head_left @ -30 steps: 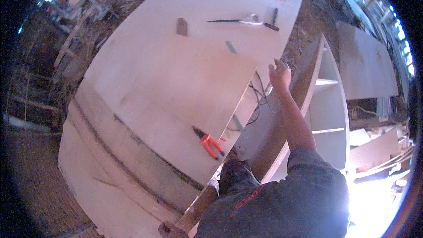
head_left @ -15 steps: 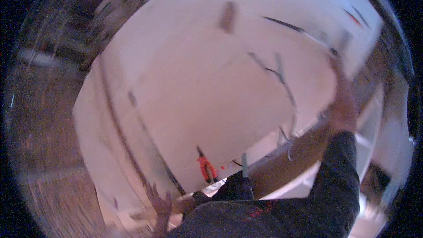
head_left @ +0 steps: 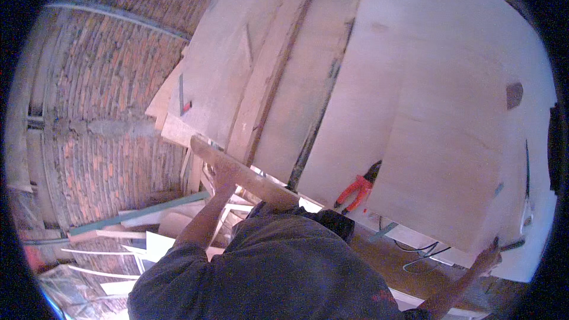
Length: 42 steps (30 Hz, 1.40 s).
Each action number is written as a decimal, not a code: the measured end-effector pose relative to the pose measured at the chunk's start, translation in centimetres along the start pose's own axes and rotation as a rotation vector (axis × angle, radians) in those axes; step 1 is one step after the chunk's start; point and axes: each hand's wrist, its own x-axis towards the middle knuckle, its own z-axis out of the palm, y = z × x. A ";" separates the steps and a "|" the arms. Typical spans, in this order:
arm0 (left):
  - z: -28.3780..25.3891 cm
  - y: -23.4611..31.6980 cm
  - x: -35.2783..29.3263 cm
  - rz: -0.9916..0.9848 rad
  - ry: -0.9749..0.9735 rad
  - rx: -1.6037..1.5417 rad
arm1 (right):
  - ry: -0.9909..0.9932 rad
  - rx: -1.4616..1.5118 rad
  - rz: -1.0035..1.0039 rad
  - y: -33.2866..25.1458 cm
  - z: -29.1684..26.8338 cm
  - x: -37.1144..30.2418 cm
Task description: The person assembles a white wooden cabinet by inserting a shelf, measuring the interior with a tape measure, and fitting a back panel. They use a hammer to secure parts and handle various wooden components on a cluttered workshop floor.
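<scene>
My left hand [head_left: 224, 175] is closed on a short wooden board [head_left: 255, 179], which slants along the near left edge of the large pale tabletop [head_left: 438, 118]. At the near right edge, my right hand [head_left: 487, 259] has its fingers bent around the end of a slim dark rod-like piece [head_left: 513, 245]; its kind is too small to make out. Pliers with red-orange handles [head_left: 355, 192] lie by the near edge between my hands. A long dark strip [head_left: 323, 106] and a long wooden plank [head_left: 269, 77] run away from me across the left part.
Looped dark cable [head_left: 424, 250] hangs at the near edge. A slim tool with a red end [head_left: 185, 106] lies at far left. A brown block [head_left: 514, 96] and thin dark rod [head_left: 527, 169] lie at right. Scrap wood [head_left: 160, 246] is piled lower left, beside a brick surface [head_left: 106, 95].
The view has swung left. My left hand, open and spread half a second ago, now grips the wooden board. My right arm, reaching far across the table before, is now drawn back to the near right edge.
</scene>
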 end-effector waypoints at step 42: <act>-4.5 -8.1 1.5 -0.608 -0.355 -1.286 | -0.664 0.921 -0.681 -76.0 -36.5 -25.3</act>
